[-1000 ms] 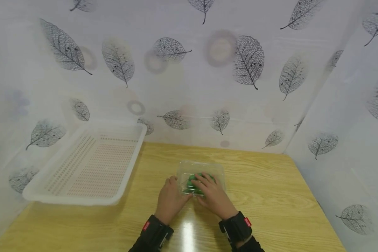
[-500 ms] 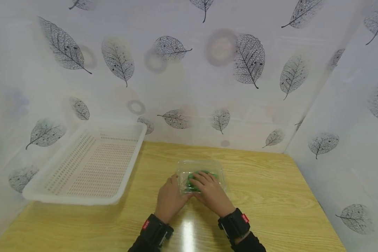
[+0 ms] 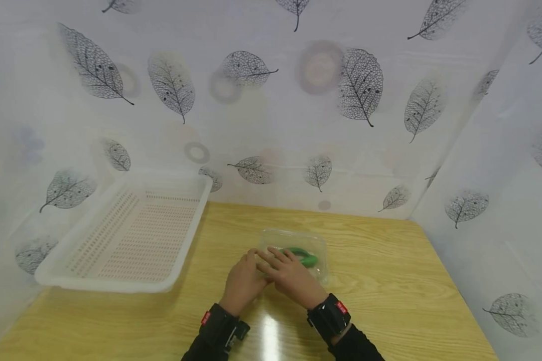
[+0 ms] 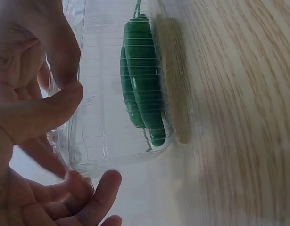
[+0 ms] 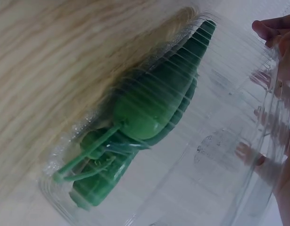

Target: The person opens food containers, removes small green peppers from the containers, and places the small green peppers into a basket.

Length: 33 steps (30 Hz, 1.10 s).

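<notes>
A clear plastic box (image 3: 318, 245) with a ribbed wall stands on the table, green chili peppers (image 3: 308, 261) inside. Through its wall in the left wrist view, long green peppers (image 4: 142, 77) lie against the bottom; stems show in the right wrist view. My left hand (image 3: 244, 283) grips the box's front left corner, thumb along the front rim and fingers round the side. Over the front left part lies my right hand (image 3: 292, 281), fingers spread and stretched toward the left hand's fingertips, thumb at the front rim. It hides some of the peppers.
A white perforated plastic basket (image 3: 101, 287) stands at the left of the wooden table (image 3: 379, 286). Leaf-printed sheeting (image 3: 271, 125) rises behind the table and along its sides.
My right hand has slid left across the top of the box to the corner by my left hand, uncovering peppers on the right. The left hand stays almost where it was.
</notes>
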### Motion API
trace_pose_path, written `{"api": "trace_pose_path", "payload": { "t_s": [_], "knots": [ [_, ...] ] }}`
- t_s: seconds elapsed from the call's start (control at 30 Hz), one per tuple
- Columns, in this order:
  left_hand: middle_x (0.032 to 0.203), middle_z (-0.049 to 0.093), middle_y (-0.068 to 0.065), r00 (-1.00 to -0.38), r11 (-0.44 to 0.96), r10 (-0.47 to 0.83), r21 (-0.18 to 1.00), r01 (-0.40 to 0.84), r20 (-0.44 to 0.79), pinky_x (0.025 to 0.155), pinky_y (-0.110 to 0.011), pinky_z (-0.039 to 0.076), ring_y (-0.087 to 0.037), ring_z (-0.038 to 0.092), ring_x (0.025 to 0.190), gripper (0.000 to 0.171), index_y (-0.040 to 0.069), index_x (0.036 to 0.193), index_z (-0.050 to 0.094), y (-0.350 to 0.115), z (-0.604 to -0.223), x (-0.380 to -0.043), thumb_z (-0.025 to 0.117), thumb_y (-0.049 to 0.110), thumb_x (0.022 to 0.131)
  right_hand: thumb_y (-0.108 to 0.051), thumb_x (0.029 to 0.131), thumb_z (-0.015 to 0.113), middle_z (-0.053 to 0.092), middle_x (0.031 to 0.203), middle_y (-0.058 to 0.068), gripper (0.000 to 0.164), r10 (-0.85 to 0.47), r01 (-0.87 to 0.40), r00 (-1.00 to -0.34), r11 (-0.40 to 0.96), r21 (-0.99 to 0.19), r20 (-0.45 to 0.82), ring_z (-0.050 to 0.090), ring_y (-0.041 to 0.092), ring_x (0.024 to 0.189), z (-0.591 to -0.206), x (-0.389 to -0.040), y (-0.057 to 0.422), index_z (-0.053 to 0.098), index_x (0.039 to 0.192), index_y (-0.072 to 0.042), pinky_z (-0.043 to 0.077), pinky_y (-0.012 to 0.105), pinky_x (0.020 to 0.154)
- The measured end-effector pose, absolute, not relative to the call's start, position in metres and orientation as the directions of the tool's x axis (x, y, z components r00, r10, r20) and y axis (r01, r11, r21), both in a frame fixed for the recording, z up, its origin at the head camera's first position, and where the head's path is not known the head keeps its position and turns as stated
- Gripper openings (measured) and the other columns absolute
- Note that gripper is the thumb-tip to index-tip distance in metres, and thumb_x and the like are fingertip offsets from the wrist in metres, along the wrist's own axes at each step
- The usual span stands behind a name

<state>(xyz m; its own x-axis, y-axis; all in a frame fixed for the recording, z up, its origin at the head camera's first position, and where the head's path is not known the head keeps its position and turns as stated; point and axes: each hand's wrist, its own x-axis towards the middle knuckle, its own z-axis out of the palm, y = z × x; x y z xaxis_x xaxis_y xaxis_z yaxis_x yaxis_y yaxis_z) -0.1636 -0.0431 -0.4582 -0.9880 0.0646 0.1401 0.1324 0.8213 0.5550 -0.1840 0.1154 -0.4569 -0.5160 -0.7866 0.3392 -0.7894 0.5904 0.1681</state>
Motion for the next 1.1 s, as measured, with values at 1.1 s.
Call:
{"api": "trace_pose_path", "payload": {
  "t_s": [1.1],
  "knots": [
    [0.080, 0.060, -0.007, -0.985, 0.770, 0.154, 0.615, 0.172, 0.082, 0.051, -0.024, 0.041, -0.012, 0.051, 0.061, 0.048, -0.003, 0.100, 0.058, -0.052, -0.444, -0.156, 0.078, 0.031, 0.074, -0.037, 0.067, 0.081, 0.057, 0.126, -0.007, 0.070, -0.853, -0.800, -0.405, 0.505, 0.324, 0.329, 0.049, 0.017, 0.126, -0.456, -0.191, 0.118, 0.053, 0.129, -0.020, 0.038, 0.048, 0.106]
  ]
}}
